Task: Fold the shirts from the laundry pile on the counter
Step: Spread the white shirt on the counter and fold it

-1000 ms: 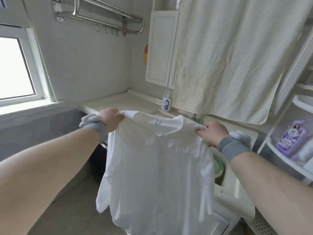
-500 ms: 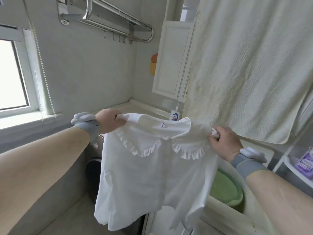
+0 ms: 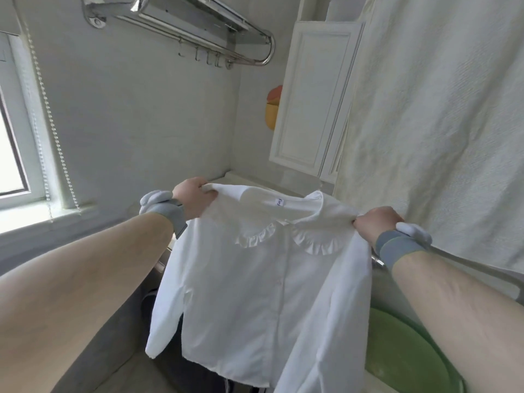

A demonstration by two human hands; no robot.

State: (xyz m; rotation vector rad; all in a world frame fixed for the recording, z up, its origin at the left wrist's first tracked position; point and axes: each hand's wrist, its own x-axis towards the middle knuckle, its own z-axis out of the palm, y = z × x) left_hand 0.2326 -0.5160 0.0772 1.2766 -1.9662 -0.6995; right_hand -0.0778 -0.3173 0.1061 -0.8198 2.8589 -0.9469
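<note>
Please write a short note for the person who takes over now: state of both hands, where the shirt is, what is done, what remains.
Left hand: grips the shirt's left shoulder.
Right hand: grips the right shoulder.
Shirt: held up in the air, spread, front with ruffled collar facing the camera, sleeves hanging. Green basin is below right.
Done: shirt picked up and opened out.
Left: no fold made yet. Probably lay it flat, then fold. The laundry pile is not in view.

A chrome towel rack (image 3: pixel 198 26) with hooks is mounted high on the wall, beside a white cabinet door (image 3: pixel 312 95). A cream towel (image 3: pixel 439 123) hangs at right above a green basin (image 3: pixel 405 350); a window (image 3: pixel 11 131) is at left.
</note>
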